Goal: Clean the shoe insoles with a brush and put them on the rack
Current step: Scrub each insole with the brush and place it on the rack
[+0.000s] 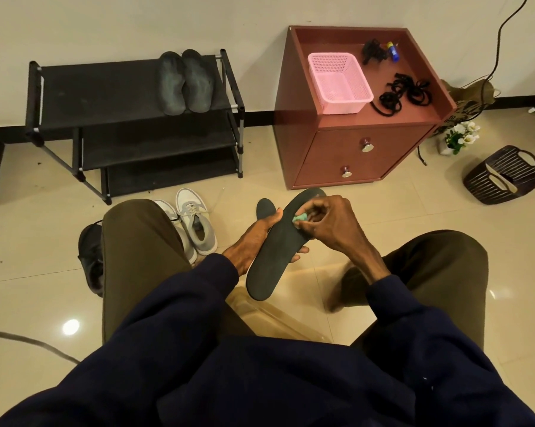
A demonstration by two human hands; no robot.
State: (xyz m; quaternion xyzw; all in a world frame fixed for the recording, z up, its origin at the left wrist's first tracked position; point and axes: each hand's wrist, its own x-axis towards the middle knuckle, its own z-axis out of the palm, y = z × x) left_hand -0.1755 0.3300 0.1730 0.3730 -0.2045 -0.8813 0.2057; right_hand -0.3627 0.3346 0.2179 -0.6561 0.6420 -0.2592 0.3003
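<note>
Glossy beige floor tiles (383,211) run up to a white wall in the head view. A black shoe rack (84,97) stands against that wall on the left, with a pair of dark insoles (186,81) lying side by side on its top shelf. To the right of it stands a reddish-brown cabinet (337,149), which carries a pink basket (340,84) and loose black laces (405,94). Grey-and-white sneakers (195,223) sit on the floor by the person's left knee, and a black shoe (90,257) lies further left.

Between the knees, the left hand (254,238) grips a long dark insole (275,257) from below. Its thumb is on the near edge and its fingers (301,249) curl up past the far edge. The insole is held in the air, tilted toward the cabinet. The right hand (334,223) pinches a small green brush (300,217) in clenched fingers and presses it onto the insole's upper face. A second dark insole tip (265,208) shows just behind the left thumb. I cannot tell whether that one is held.
</note>
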